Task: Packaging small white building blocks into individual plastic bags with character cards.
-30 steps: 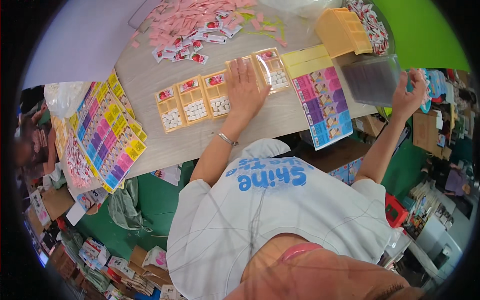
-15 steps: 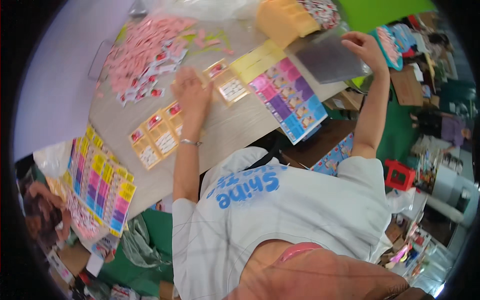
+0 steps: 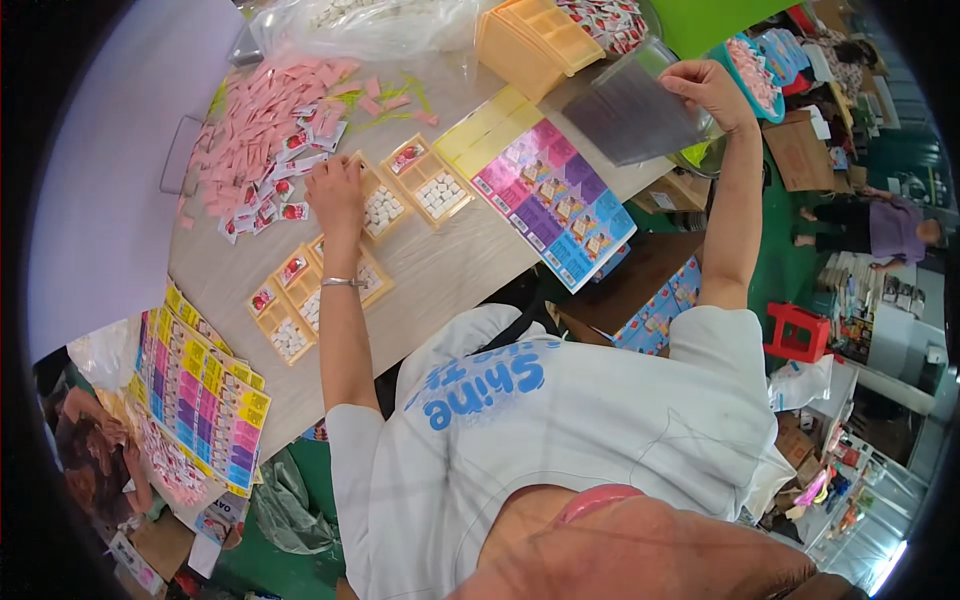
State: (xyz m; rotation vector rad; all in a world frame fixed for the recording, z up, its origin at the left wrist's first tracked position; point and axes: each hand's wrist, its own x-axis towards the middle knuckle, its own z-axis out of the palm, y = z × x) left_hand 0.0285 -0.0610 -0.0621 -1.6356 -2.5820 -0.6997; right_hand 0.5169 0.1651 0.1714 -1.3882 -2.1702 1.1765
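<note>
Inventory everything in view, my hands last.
table: one, pale, centre
divided trays: five, orange, on table
white pieces: many, white, in trays
packets: many, pink, upper left
sachets: several, white-red, beside packets, in trays
printed sheets: several, multicoloured, left and right
bag: one, clear, top centre
tray stack: one, orange, right of bag
plastic stack: one, translucent grey, right
stool: one, red, right
co-workers: several, varied clothes, both sides
left hand: one, bare, by trays
right hand: one, bare, by plastic stack

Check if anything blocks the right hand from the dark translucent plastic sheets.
Nothing visible does. The right hand is at the upper right side of the dark translucent plastic sheets, fingertips by their edge; whether they grip one, I can't tell.
</note>
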